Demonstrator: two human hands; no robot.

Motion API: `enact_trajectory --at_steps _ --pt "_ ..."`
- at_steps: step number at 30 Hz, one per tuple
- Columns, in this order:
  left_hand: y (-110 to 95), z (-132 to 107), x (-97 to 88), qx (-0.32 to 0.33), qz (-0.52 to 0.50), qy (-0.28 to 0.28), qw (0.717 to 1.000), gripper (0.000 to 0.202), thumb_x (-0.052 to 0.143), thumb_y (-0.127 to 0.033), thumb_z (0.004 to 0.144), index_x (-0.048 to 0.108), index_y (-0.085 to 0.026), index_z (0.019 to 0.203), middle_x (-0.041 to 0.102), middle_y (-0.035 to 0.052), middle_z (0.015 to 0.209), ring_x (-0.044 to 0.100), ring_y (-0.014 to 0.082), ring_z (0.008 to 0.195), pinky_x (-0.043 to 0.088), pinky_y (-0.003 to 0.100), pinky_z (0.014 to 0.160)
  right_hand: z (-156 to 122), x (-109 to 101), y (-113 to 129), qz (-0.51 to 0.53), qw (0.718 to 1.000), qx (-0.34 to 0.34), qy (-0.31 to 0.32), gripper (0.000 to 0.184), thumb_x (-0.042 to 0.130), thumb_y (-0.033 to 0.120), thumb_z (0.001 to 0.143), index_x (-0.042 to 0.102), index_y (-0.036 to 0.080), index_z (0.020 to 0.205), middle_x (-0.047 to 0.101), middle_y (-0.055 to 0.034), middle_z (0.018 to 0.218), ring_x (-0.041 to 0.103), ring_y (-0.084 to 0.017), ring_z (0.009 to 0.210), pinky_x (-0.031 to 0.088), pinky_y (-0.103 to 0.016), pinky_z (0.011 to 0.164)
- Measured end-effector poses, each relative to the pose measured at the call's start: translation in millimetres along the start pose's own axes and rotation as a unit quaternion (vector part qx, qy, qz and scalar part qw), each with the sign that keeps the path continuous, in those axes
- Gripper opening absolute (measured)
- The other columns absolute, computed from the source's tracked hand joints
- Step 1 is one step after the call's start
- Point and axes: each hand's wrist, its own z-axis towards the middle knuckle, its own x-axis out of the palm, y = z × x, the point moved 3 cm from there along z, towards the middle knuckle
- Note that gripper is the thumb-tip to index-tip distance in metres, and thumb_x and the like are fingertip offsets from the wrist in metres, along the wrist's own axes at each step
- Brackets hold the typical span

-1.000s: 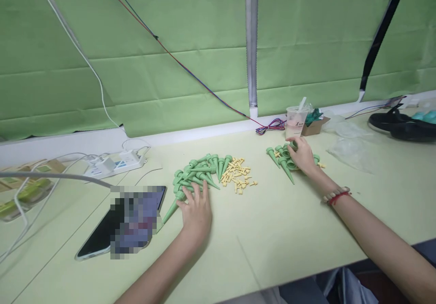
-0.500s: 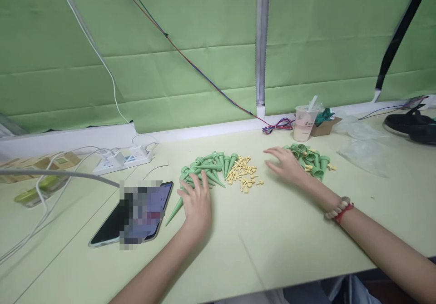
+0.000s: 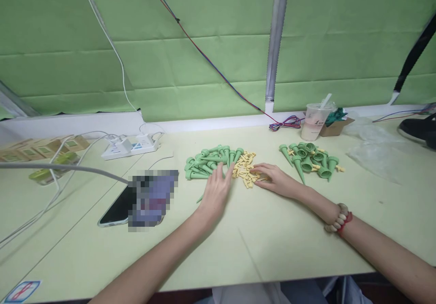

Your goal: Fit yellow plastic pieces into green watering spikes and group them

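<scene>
My left hand (image 3: 216, 189) rests at the near right side of a pile of green plastic spikes (image 3: 200, 164), its fingers stretched toward some small yellow pegs. The tip of one green spike (image 3: 200, 199) pokes out beside the palm; its wide end is hidden under the hand. Fingers and thumb parted, my right hand (image 3: 277, 181) touches the right side of the yellow pegs (image 3: 245, 161), with pegs between its fingertips. Behind the right hand lies a second group of green spikes (image 3: 307, 156), several of them with yellow pegs by their caps.
Two phones, one dark (image 3: 117, 211) and one blurred out, lie on the left. Behind them are a power strip (image 3: 136, 147) and white cables. A drink cup (image 3: 312, 124), a small cardboard box (image 3: 335, 127) and clear plastic bags (image 3: 373, 158) stand or lie at the back right.
My right hand has come left and down onto the yellow pegs. My left hand has moved right, and the spike tip beside it has shifted along. The view has turned slightly.
</scene>
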Motion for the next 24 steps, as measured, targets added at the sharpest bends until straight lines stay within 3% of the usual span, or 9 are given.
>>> enact_trajectory --at_steps 2,5,10,13,15,18,22,24 --pt "-8 -1 4.5 0.076 -0.104 -0.02 0.991 0.066 0.031 0.0 0.079 0.02 -0.024 0.14 0.029 0.0153 0.135 0.041 0.0238 0.12 0.043 0.039 0.093 1 1 3 0.013 1.0 -0.012 -0.014 0.038 0.046 0.041 0.086 0.054 0.021 0.116 0.054 -0.0077 0.117 0.051 -0.017 0.11 0.042 -0.033 0.096" --pt "-16 -3 10.3 0.116 -0.21 -0.016 0.971 0.055 0.036 -0.014 0.085 0.023 -0.026 0.137 0.031 0.0129 0.131 0.049 0.0206 0.109 0.047 0.036 0.087 3 3 6 0.021 0.999 -0.019 -0.036 0.034 0.048 0.037 0.086 0.056 0.019 0.113 0.057 -0.0084 0.108 0.054 -0.016 0.102 0.044 -0.032 0.09" --pt "-20 -4 11.6 0.084 -0.265 0.002 0.961 0.043 0.043 -0.024 0.084 0.039 -0.023 0.127 0.046 0.009 0.114 0.052 0.0207 0.102 0.047 0.036 0.086 4 4 6 0.025 0.998 -0.002 -0.049 0.029 0.05 0.035 0.085 0.059 0.019 0.108 0.059 -0.0074 0.101 0.056 -0.015 0.095 0.046 -0.029 0.084" --pt "-15 -2 9.8 0.038 -0.306 -0.004 0.951 0.032 0.045 -0.03 0.084 0.05 -0.023 0.115 0.052 0.0063 0.106 0.052 0.0201 0.099 0.046 0.034 0.084 4 4 6 0.026 0.998 0.011 -0.049 0.025 0.049 0.034 0.085 0.061 0.02 0.102 0.06 -0.0062 0.098 0.056 -0.014 0.093 0.045 -0.028 0.082" --pt "-12 0 8.2 -0.006 -0.359 -0.018 0.933 0.03 0.044 -0.033 0.085 0.053 -0.023 0.112 0.053 0.005 0.104 0.054 0.0166 0.088 0.046 0.029 0.077 4 4 6 0.025 0.999 0.016 -0.044 0.023 0.049 0.034 0.085 0.062 0.02 0.098 0.06 -0.0054 0.097 0.056 -0.014 0.091 0.045 -0.027 0.081" --pt "-10 2 6.5 -0.087 -0.474 -0.042 0.875 0.033 0.044 -0.04 0.085 0.054 -0.022 0.111 0.056 0.0037 0.094 0.052 0.0096 0.066 0.043 0.022 0.062 4 3 6 0.032 0.998 0.027 -0.043 0.022 0.05 0.035 0.084 0.063 0.02 0.095 0.061 -0.0048 0.095 0.057 -0.014 0.09 0.044 -0.028 0.081" --pt "-15 2 9.9 -0.188 -0.655 -0.001 0.731 0.04 0.048 -0.051 0.08 0.048 -0.021 0.106 0.057 -0.0011 0.076 0.043 0.0029 0.039 0.03 0.015 0.036 5 -1 8 0.112 0.986 0.067 -0.102 0.028 0.047 0.038 0.085 0.063 0.017 0.096 0.062 -0.0063 0.096 0.057 -0.014 0.091 0.045 -0.029 0.084" --pt "-18 1 11.5 -0.208 -0.702 0.036 0.68 0.044 0.049 -0.056 0.077 0.043 -0.022 0.104 0.058 -0.0034 0.072 0.039 0.0028 0.029 0.019 0.015 0.027 5 -3 10 0.199 0.965 0.112 -0.131 0.032 0.046 0.042 0.085 0.062 0.017 0.097 0.062 -0.0063 0.099 0.059 -0.013 0.088 0.047 -0.027 0.081"
